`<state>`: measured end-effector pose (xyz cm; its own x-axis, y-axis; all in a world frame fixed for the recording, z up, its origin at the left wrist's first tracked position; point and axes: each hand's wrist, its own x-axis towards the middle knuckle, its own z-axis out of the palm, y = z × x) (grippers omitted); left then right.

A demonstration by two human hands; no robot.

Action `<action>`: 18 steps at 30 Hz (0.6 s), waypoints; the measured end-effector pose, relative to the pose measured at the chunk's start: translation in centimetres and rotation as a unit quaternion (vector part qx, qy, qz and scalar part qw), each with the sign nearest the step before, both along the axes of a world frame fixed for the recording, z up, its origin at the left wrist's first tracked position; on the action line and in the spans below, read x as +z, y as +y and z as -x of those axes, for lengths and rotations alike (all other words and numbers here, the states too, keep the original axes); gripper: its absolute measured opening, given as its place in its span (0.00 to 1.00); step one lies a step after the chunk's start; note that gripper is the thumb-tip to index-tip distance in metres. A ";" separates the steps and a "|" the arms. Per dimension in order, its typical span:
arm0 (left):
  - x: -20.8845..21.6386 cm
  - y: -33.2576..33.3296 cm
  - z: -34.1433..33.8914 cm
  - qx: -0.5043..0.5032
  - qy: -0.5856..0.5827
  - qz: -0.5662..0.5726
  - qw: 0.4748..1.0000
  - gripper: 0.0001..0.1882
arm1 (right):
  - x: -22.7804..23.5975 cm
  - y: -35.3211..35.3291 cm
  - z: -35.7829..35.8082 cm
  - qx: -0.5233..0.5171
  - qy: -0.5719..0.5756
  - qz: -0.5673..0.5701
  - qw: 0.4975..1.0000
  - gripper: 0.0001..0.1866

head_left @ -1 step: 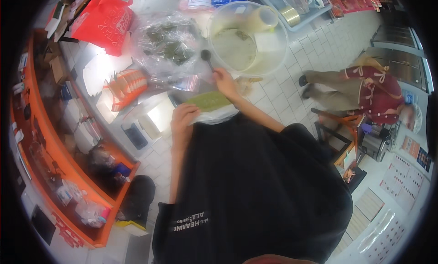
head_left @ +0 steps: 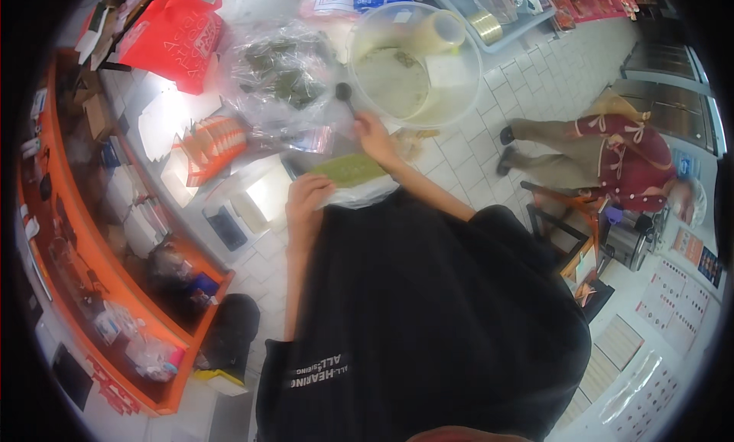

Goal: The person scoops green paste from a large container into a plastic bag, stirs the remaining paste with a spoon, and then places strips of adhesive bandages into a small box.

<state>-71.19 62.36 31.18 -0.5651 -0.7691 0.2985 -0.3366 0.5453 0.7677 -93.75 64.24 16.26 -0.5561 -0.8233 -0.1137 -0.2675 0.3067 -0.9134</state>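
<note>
At upper centre we've barely moved, work unadvanced: right hand (head_left: 375, 138) pinching spoon (head_left: 343, 92), left hand (head_left: 307, 194) on green sheet (head_left: 352, 169), grip unclear.

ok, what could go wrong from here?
1. The dark utensil in the right grip has its round head beside the loose plastic bag; it might snag.
2. The green slab, with white wrapping along its near edge, lies close to the black shirt; cloth might brush it.
3. The left grip is only at the slab's left end, so it could shift if bumped.
</note>
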 end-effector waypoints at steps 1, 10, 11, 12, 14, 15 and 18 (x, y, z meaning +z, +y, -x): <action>0.1 0.3 0.0 0.008 -0.002 0.003 1.000 0.13 | 1.2 0.1 0.0 0.023 0.063 0.043 0.997 0.16; -0.7 1.0 0.3 0.047 -0.013 -0.008 0.999 0.13 | 20.6 -5.8 13.8 0.186 0.153 0.004 0.971 0.09; -0.8 1.1 0.3 0.053 -0.011 -0.004 0.999 0.13 | 17.3 -9.1 16.9 0.238 0.240 -0.061 0.939 0.09; -0.8 1.1 0.2 0.049 -0.011 -0.002 0.999 0.13 | 13.8 -11.1 19.1 0.278 0.321 -0.131 0.896 0.09; -0.8 1.0 0.1 0.053 -0.016 0.010 0.998 0.13 | 10.0 -14.4 19.7 0.312 0.376 -0.303 0.818 0.11; -0.8 0.9 0.2 0.052 -0.019 0.016 0.998 0.13 | 7.0 -14.7 20.2 0.295 0.403 -0.281 0.820 0.11; -0.6 0.7 0.5 0.056 -0.018 0.035 0.998 0.14 | 0.3 -14.8 20.8 0.276 0.464 -0.244 0.805 0.12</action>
<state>-71.72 63.03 30.56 -0.4877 -0.8060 0.3354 -0.4256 0.5550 0.7148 -114.51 49.45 16.57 -0.1520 -0.9577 -0.2444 -0.9846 0.1685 -0.0476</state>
